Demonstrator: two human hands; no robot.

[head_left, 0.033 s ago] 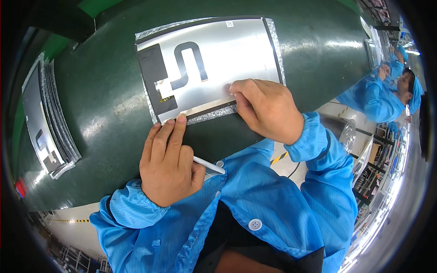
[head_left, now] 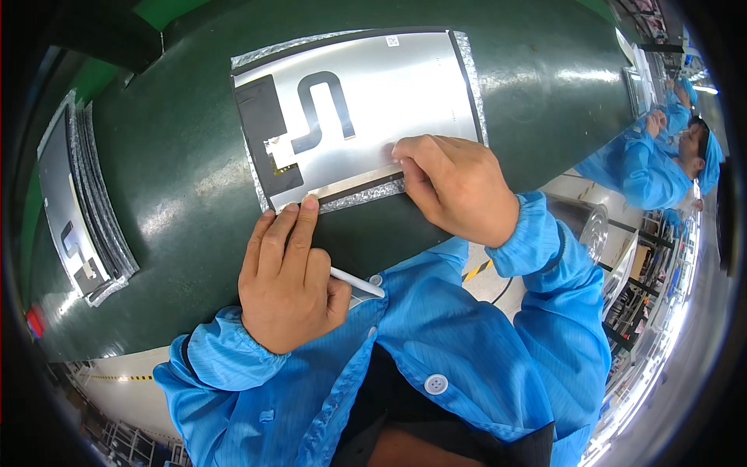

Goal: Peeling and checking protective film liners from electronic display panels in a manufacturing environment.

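A flat silver display panel (head_left: 397,93) with a black S-shaped strip (head_left: 339,109) and a black patch (head_left: 259,109) lies on bubble wrap (head_left: 364,196). Along its near edge runs a narrow pale tape strip (head_left: 354,183). My right hand (head_left: 463,187) is closed in a pinch at the strip's right end, the fingertips partly hidden. My left hand (head_left: 288,284) rests its outstretched fingertips on the near left corner, beside the strip's other end. A white pen-like stick (head_left: 358,282) is tucked between its thumb and palm, pointing toward my coat.
A stack of similar panels (head_left: 66,198) with bubble wrap between them stands at the left of the green table (head_left: 187,117). A red object (head_left: 36,321) sits at the left rim. People in blue (head_left: 634,159) are at the right, near a round metal container (head_left: 587,222).
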